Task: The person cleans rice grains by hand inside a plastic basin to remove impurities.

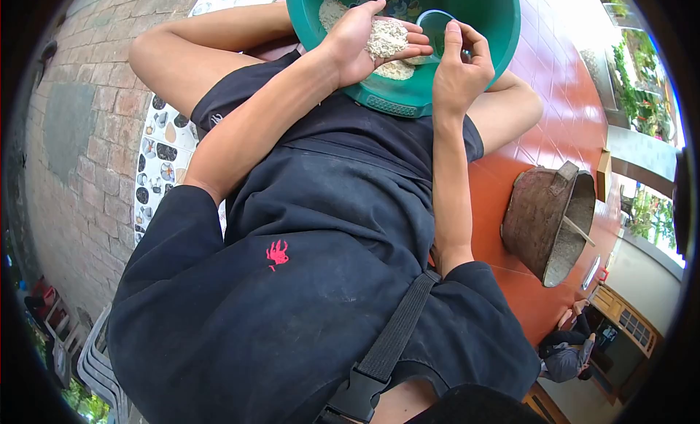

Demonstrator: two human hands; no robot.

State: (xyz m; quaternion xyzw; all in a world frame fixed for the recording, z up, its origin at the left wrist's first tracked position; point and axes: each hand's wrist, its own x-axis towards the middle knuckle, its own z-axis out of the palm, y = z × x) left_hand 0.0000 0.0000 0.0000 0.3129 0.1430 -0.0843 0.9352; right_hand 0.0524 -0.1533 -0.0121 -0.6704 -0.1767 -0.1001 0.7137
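Note:
My left hand (357,43) is palm up with its fingers stretched out to the right, and a heap of white rice (387,39) lies on it. It is over a green plastic basin (399,105), where more rice (333,13) shows against the left side and below the hand. Just to the right, my right hand (464,68) is closed, thumb against fingers, at the rim of a clear cup (430,18). The cup's lower part is partly hidden behind my fingers. Printed pictures cover part of the basin's inside.
The basin rests at my crossed legs. To the right, a worn wooden tub (536,218) with a stick in it lies on red tiles (503,198). Another person (565,357) is at lower right. Stacked chairs (98,369) stand lower left, near brick paving (109,154).

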